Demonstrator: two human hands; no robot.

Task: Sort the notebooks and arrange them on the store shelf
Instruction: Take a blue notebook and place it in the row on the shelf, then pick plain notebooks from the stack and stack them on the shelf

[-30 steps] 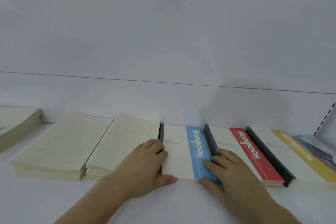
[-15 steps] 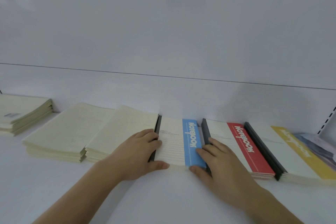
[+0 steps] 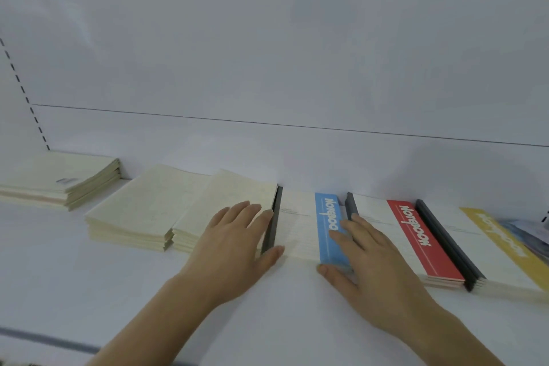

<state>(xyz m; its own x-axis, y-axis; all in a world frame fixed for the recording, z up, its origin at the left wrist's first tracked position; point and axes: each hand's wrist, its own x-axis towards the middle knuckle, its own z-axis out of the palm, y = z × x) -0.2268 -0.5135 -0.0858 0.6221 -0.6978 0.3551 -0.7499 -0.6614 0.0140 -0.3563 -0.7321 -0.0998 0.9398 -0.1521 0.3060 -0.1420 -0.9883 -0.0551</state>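
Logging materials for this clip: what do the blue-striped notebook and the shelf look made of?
Blue-striped notebook: paper or card, matte, printed cover; stacked page edges show at its front. Shelf: smooth white hard surface, faint sheen, probably painted metal; the look alone doesn't settle it.

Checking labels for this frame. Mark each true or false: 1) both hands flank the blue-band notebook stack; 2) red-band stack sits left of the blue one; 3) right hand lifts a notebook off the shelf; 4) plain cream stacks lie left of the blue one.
1) True: left hand and right hand flank the blue-band stack.
2) False: the red-band stack is to its right.
3) False: fingers lie flat; everything rests on the shelf.
4) True: cream stacks lie left.
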